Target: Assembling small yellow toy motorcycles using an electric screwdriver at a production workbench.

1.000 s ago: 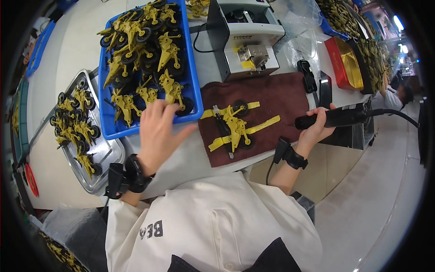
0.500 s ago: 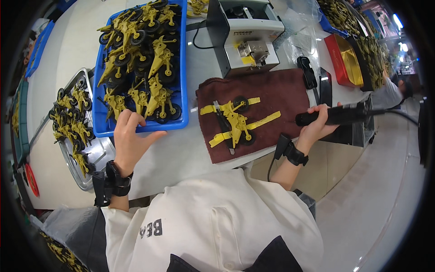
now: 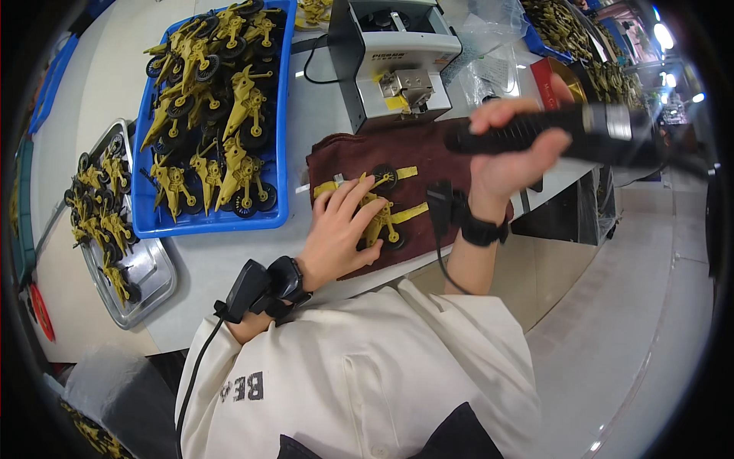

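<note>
My left hand (image 3: 340,237) lies over a yellow wheeled assembly (image 3: 378,222), like a toy motorbike, on a maroon cloth (image 3: 424,149). Its fingers are spread and touch the assembly, hiding much of it. Yellow strips and a black wheel show beside the fingers. Up on the right, my right hand (image 3: 505,164) is wrapped round a black corded tool (image 3: 527,131), which resembles an electric screwdriver. The tool is held roughly level above the cloth's right side, blurred by motion.
Left of the cloth, a blue tray (image 3: 284,153) holds many similar yellow assemblies, with a metal tray (image 3: 157,283) of more farther left. Behind the cloth stands a grey and black machine (image 3: 397,69). A red box (image 3: 544,80) and plastic wrap (image 3: 489,76) are at the back right.
My left hand has moved right, from the blue tray's front edge onto the yellow assembly. My right hand has lifted the black tool and brought it left over the cloth.
</note>
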Demonstrator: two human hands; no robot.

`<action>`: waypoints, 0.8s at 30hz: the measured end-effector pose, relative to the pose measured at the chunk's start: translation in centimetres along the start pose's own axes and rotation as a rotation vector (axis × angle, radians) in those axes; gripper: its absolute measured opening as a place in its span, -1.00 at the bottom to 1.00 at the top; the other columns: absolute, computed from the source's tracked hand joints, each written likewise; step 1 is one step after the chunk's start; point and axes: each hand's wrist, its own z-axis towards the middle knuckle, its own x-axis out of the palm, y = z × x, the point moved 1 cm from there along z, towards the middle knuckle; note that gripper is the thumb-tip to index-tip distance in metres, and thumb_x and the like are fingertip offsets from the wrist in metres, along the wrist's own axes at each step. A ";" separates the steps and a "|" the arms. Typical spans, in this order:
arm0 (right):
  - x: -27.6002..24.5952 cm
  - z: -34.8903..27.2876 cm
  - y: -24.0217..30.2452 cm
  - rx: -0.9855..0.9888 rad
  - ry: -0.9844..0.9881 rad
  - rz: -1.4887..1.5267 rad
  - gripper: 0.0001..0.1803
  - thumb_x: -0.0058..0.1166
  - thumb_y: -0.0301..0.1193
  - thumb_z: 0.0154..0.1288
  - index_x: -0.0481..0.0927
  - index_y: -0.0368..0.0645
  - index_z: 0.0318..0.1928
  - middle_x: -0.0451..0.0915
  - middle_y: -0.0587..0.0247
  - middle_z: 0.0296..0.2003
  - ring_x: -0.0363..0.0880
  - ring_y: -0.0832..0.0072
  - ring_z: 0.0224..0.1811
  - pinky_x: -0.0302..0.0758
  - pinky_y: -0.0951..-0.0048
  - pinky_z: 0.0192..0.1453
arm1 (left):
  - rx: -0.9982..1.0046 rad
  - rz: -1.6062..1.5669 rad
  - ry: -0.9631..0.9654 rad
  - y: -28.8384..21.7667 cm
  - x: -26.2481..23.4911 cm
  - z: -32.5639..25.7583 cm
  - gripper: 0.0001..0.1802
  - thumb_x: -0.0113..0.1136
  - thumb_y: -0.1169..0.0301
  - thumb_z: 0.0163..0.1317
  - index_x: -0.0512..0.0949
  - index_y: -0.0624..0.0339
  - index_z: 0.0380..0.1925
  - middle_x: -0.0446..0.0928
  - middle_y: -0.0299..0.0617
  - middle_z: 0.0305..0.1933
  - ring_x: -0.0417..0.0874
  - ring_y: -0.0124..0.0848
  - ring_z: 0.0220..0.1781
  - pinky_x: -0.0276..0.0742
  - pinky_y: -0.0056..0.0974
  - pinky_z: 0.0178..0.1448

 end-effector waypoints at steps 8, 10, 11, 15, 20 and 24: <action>3.0 3.9 -3.1 -0.230 0.173 -0.081 -0.42 -0.04 -0.06 0.32 0.22 -0.28 0.09 0.44 0.19 -0.62 0.43 0.45 -0.67 0.46 0.43 -0.53 | -0.038 -0.076 -0.037 0.2 0.5 -0.2 -0.09 0.39 0.32 -0.18 0.21 0.12 0.25 0.19 -0.08 0.35 0.23 -0.13 0.34 0.04 -0.04 0.28; 4.0 3.3 -4.5 -0.039 0.134 -0.060 -0.50 -0.03 -0.17 0.32 0.25 -0.31 0.05 0.44 0.20 -0.62 0.43 0.46 -0.67 0.45 0.46 -0.54 | -0.050 -0.127 -0.074 0.2 0.5 -0.3 -0.08 0.42 0.30 -0.19 0.21 0.12 0.25 0.16 -0.10 0.37 0.21 -0.13 0.35 0.04 -0.05 0.28; 4.2 3.3 -4.6 -0.042 0.118 -0.056 -0.55 -0.04 -0.22 0.31 0.27 -0.33 0.02 0.44 0.21 -0.62 0.42 0.48 -0.67 0.44 0.48 -0.54 | -0.054 -0.131 -0.074 0.2 0.5 -0.4 -0.08 0.42 0.30 -0.19 0.21 0.12 0.25 0.16 -0.10 0.37 0.21 -0.13 0.35 0.04 -0.05 0.28; 2.9 2.4 -3.8 -0.017 0.196 -0.168 -0.54 -0.03 -0.20 0.32 0.27 -0.31 0.03 0.44 0.21 -0.62 0.42 0.48 -0.67 0.43 0.47 -0.57 | -0.072 -0.048 -0.061 0.6 0.0 -0.4 -0.05 0.41 0.25 -0.16 0.17 0.15 0.28 0.10 -0.06 0.41 0.15 -0.11 0.40 0.00 -0.01 0.33; 2.6 -3.8 -0.4 0.128 0.198 0.276 -0.20 0.09 0.01 0.24 0.06 -0.40 0.14 0.46 0.14 -0.56 0.45 0.45 -0.63 0.47 0.46 -0.48 | -0.084 -0.031 0.031 1.1 0.1 -0.5 0.02 0.39 0.19 -0.11 0.06 0.22 0.34 -0.04 0.01 0.46 -0.03 -0.06 0.48 -0.13 0.09 0.42; 2.4 -6.2 0.7 0.173 0.194 0.024 -0.11 -0.06 0.25 0.18 0.07 -0.23 0.20 0.41 0.19 -0.61 0.40 0.41 -0.69 0.42 0.37 -0.53 | -0.080 -0.088 0.032 1.4 0.0 -0.6 0.02 0.36 0.20 -0.08 0.03 0.23 0.35 -0.09 0.05 0.47 -0.10 -0.02 0.50 -0.19 0.13 0.44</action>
